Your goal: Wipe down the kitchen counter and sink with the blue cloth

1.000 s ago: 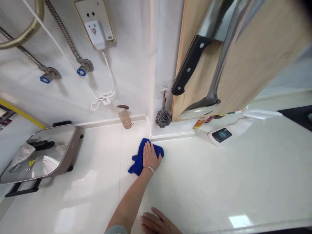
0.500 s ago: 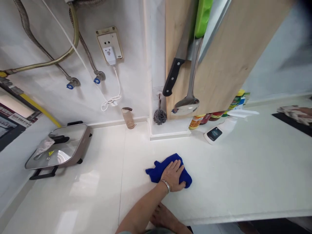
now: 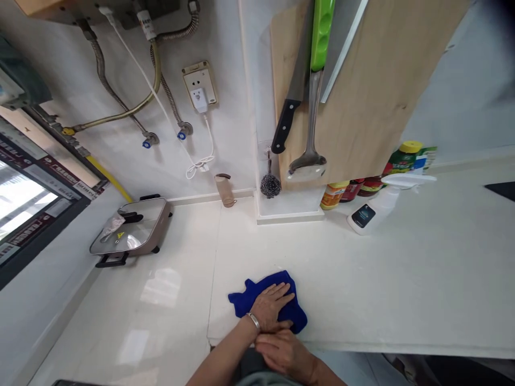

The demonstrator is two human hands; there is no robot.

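The fingers of the left hand lie flat and slightly spread on top of the blue cloth, pressing it down on the white desk; they are not pinching it. The right hand rests at the front edge of the desk, just under the left wrist, with its fingers lightly curled and holding nothing. The cloth is in the lower middle of the frame, very near the front edge.

The cloth looks soft, light and limp, so it probably folds and bunches easily, and it should slide well on the glossy surface under a flat palm. To lift it, a pinch at 1 loose corner, for example the one at the left side, seems the easiest place.

The front edge runs just below the cloth, so there is almost no room toward the bottom of the frame. To the right and to the upper left the surface is wide. Farther up stand a spray bottle and some jars at centre right, a steel scrubber in the corner, and an electric pan at the left. A cutting board with a knife hangs above them.
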